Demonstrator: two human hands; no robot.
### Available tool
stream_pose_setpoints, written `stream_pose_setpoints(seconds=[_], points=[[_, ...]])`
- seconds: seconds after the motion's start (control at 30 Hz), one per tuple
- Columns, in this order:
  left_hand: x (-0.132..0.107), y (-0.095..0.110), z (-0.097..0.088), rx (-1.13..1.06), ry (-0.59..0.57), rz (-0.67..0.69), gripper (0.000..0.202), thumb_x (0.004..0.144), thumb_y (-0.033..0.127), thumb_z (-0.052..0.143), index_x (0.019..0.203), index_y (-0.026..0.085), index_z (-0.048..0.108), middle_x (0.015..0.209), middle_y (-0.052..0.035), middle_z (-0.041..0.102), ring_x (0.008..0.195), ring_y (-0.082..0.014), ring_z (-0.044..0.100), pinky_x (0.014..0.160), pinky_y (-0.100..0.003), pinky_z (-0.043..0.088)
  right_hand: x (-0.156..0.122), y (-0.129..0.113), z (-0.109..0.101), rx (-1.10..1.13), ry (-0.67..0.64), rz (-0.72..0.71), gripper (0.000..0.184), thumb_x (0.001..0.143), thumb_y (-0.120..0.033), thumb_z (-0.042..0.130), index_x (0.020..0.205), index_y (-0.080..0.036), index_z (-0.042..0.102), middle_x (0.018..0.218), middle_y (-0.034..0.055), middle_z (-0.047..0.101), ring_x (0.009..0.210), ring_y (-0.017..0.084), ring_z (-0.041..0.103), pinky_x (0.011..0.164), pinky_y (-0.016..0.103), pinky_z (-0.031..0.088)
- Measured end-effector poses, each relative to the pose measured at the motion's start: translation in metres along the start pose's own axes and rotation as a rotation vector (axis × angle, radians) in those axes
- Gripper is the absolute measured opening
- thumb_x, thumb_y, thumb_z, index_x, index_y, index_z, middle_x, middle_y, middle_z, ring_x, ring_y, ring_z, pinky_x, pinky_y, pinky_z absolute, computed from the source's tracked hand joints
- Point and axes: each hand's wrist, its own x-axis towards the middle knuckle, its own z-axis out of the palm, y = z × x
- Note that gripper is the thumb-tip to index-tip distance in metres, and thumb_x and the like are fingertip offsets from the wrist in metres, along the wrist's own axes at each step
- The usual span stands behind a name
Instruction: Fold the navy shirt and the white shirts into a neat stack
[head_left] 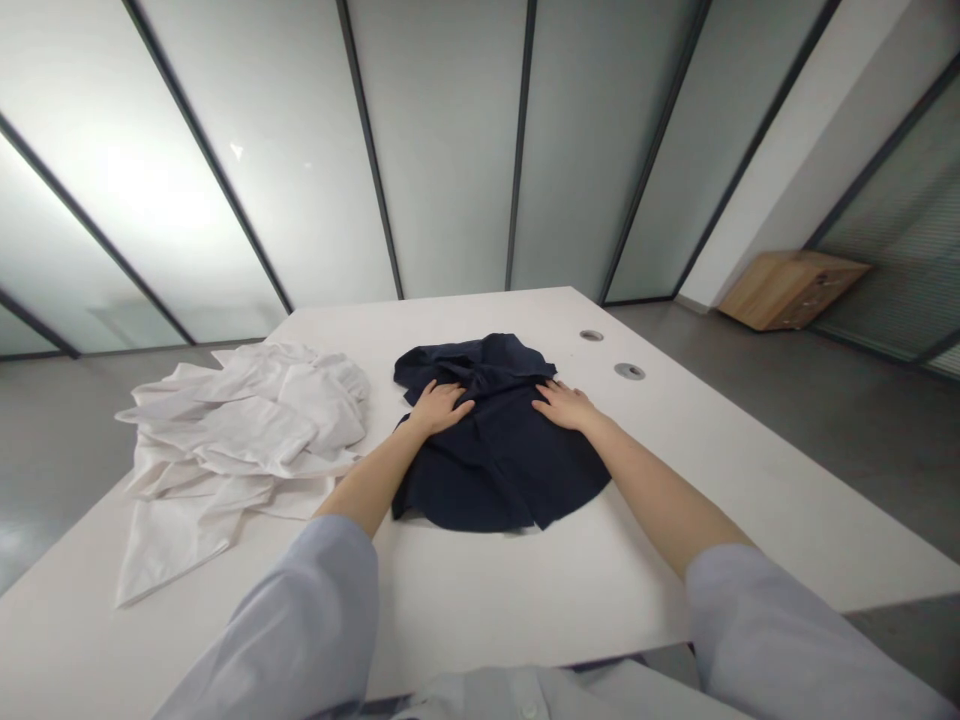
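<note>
A dark navy shirt [502, 470] lies on the white table [465, 590], its curved hem toward me and its far end bunched in folds. My left hand [441, 407] rests on the shirt's left side, fingers spread and palm down. On the right side of the same cloth lies my right hand [564, 405], also flat with its fingers stretched out. The fingertips of both hands touch the edge of the bunched part, and some are partly hidden by the folds.
A loose heap of white cloth garments [255, 420] lies left of the shirt, reaching the table's left edge. Two round cable grommets [629, 371] sit at the right. Beyond the table are frosted glass panels [450, 150] and a wooden cabinet [787, 288] on the floor.
</note>
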Motion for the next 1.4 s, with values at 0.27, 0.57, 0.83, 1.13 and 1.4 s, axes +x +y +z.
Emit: stream_pose_setpoints(seconds=[0.27,0.57,0.83,1.13,1.4], points=[[-0.011,-0.049,-0.026,0.260,0.089,-0.274,0.043,0.091,0.045,0.044,0.117,0.017,0.063,0.122,-0.0150,0.063,0.121,-0.0312,0.051,0.112,-0.050,0.023,-0.017,-0.017,-0.035,-0.251,-0.065,0.037,0.051,0.094,-0.046,0.037,0.111,-0.012,0.071,0.112,0.0216,0.068,0.109,0.034,0.062,0.107,0.055,0.023],[-0.004,-0.008,-0.009,0.075,-0.006,-0.228,0.065,0.090,0.062,0.033,0.137,0.021,0.048,0.146,-0.0130,0.045,0.134,-0.0319,0.038,0.108,-0.047,0.031,0.005,-0.015,-0.020,-0.029,0.098,-0.274,0.058,0.094,-0.051,0.037,0.142,-0.020,0.047,0.148,0.0112,0.045,0.136,0.027,0.040,0.110,0.039,0.032],[0.005,-0.022,0.003,0.017,-0.043,-0.376,0.072,0.090,0.066,0.026,0.145,0.022,0.039,0.155,-0.0118,0.031,0.142,-0.0332,0.026,0.113,-0.051,0.021,0.036,0.004,0.012,0.090,0.006,-0.081,0.070,0.095,-0.062,0.023,0.150,-0.021,0.033,0.159,0.0089,0.023,0.146,0.026,0.017,0.116,0.044,0.018],[0.004,-0.014,-0.004,0.133,0.223,-0.313,0.037,0.090,0.037,0.042,0.111,0.015,0.064,0.116,-0.0150,0.063,0.113,-0.0298,0.053,0.097,-0.043,0.039,0.057,-0.017,-0.004,0.084,0.040,0.004,0.072,0.094,-0.063,0.022,0.141,-0.014,0.047,0.148,0.0166,0.042,0.136,0.032,0.039,0.109,0.044,0.031],[-0.014,-0.006,-0.006,0.155,0.259,-0.241,0.035,0.089,0.030,0.042,0.115,0.017,0.062,0.118,-0.0128,0.061,0.113,-0.0273,0.052,0.095,-0.039,0.042,0.027,-0.026,0.009,-0.004,0.120,0.020,0.072,0.094,-0.056,0.024,0.151,-0.013,0.026,0.159,0.0148,0.019,0.146,0.031,0.015,0.116,0.046,0.016]])
